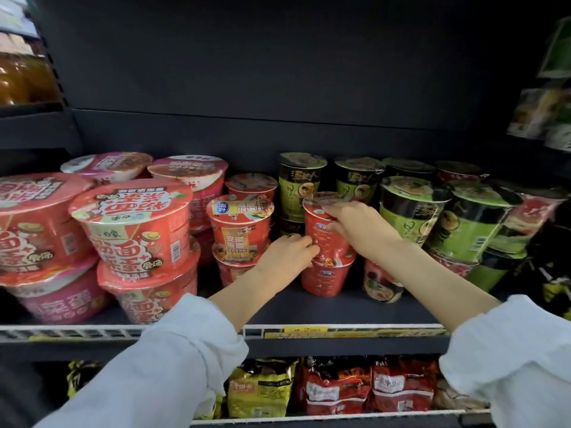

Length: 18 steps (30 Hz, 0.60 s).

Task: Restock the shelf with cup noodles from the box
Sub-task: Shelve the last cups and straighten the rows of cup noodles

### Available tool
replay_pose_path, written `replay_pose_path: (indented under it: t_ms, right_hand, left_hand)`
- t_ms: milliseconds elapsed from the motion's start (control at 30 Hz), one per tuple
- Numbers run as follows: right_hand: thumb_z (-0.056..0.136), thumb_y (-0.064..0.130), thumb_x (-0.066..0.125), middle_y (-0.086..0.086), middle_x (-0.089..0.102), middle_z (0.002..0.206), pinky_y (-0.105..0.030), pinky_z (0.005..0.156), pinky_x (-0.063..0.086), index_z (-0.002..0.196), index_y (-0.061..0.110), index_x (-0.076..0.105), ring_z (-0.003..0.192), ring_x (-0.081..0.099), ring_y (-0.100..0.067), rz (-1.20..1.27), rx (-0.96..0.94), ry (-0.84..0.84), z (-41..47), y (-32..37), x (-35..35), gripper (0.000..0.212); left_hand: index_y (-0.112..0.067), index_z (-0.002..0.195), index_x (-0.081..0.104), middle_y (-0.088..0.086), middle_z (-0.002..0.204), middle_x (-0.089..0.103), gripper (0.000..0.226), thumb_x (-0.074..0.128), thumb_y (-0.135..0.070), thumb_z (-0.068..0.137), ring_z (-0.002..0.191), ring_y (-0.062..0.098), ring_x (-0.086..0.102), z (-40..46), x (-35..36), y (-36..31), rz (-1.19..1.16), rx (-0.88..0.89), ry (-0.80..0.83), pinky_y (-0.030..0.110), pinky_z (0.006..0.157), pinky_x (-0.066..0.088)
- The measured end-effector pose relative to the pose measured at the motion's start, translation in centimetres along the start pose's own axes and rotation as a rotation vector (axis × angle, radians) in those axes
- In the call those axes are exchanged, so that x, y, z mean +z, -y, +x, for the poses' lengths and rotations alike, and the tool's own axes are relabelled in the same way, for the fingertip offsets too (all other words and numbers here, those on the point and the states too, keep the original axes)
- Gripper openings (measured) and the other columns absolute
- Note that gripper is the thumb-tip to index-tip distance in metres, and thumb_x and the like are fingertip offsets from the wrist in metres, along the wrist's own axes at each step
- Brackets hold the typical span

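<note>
So that the top red cup [324, 230] sits straight on the red cup below [326, 278], both hands hold it: right hand [355, 225] curled round its rim, left hand [289, 253] pinching its bottom edge.

Red cup noodles [326, 233] with white print, green-and-black cups [411, 208], pink bowls [188, 177], dark grey shelf [309, 307], white sleeves [173, 359].

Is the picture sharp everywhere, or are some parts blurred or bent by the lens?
Head view: sharpest around the red cup that both hands grip; the big red bowls at the left edge and the green cups on the right smear; the shelf rail bows from wide-angle distortion; the back panel is dark.
</note>
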State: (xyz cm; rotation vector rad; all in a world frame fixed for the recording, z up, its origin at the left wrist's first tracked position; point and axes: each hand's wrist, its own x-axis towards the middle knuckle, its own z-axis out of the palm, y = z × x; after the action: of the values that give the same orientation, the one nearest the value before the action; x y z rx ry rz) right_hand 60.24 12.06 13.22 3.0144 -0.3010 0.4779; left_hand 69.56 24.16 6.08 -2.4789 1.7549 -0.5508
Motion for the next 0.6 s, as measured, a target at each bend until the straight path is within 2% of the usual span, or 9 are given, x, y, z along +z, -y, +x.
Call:
replay_pose_path:
  t_ms: [133,233,333,400,467,533,600]
  right_hand:
    - [0.091,0.031,0.058,-0.006,0.059,0.129,-0.036,0.1,0.045,0.132,0.015,0.053,0.12,0.054,-0.022,0.151,-0.009,-0.006,-0.1,0.3,-0.3,0.044]
    - [0.083,0.038,0.066,-0.006,0.046,0.14,-0.029,0.105,0.039,0.136,0.015,0.049,0.127,0.046,-0.02,0.215,-0.037,0.055,0.1,0.2,-1.0,0.061]
    - [0.081,0.035,0.07,-0.005,0.034,0.149,-0.031,0.11,0.033,0.142,0.02,0.041,0.135,0.035,-0.021,0.213,-0.07,0.169,0.6,-0.3,-1.4,0.068]
    - [0.082,0.029,0.07,-0.004,0.04,0.145,-0.031,0.109,0.034,0.143,0.023,0.038,0.132,0.037,-0.02,0.205,-0.086,0.204,0.9,-0.6,-1.3,0.069]
    - [0.082,0.03,0.07,-0.002,0.045,0.138,-0.03,0.105,0.038,0.143,0.026,0.039,0.126,0.043,-0.018,0.219,-0.079,0.194,0.8,-0.7,-1.1,0.069]
    - [0.081,0.044,0.067,0.001,0.05,0.128,-0.03,0.096,0.044,0.14,0.029,0.042,0.118,0.047,-0.017,0.14,-0.057,0.118,0.5,-0.4,-1.0,0.066]
    - [0.079,0.063,0.056,0.001,0.053,0.115,-0.03,0.085,0.044,0.138,0.031,0.045,0.11,0.049,-0.018,-0.073,-0.048,0.017,0.2,0.0,-1.1,0.068]
  left_hand:
    - [-0.01,0.123,0.049,0.007,0.128,0.05,0.027,0.04,-0.014,0.098,0.12,0.025,0.046,-1.6,-0.4,0.4,0.095,0.058,-0.056,0.033,0.095,0.035]
    - [-0.009,0.125,0.048,0.008,0.13,0.049,0.03,0.039,-0.007,0.096,0.121,0.025,0.046,-3.0,-0.7,1.2,0.136,0.041,-0.008,0.033,0.098,0.034]
    - [-0.01,0.125,0.048,0.006,0.128,0.05,0.032,0.044,-0.006,0.094,0.119,0.023,0.047,-3.4,-1.0,1.4,0.098,-0.054,0.062,0.033,0.1,0.036]
    - [-0.01,0.118,0.052,0.006,0.119,0.055,0.027,0.043,-0.019,0.094,0.111,0.023,0.052,-3.6,-1.2,0.7,0.014,-0.14,0.046,0.033,0.094,0.041]
    - [-0.009,0.112,0.055,0.007,0.11,0.059,0.039,0.04,-0.04,0.093,0.103,0.022,0.057,-3.6,-1.4,-0.3,-0.059,-0.204,0.002,0.032,0.087,0.045]
    - [-0.007,0.115,0.052,0.01,0.113,0.059,0.058,0.04,-0.057,0.089,0.103,0.025,0.057,-3.2,-1.2,-1.2,-0.06,-0.242,-0.004,0.033,0.086,0.046]
    - [-0.005,0.123,0.046,0.013,0.121,0.055,0.074,0.046,-0.067,0.083,0.111,0.026,0.054,-2.6,-0.8,-1.7,-0.099,-0.29,0.042,0.035,0.091,0.045]
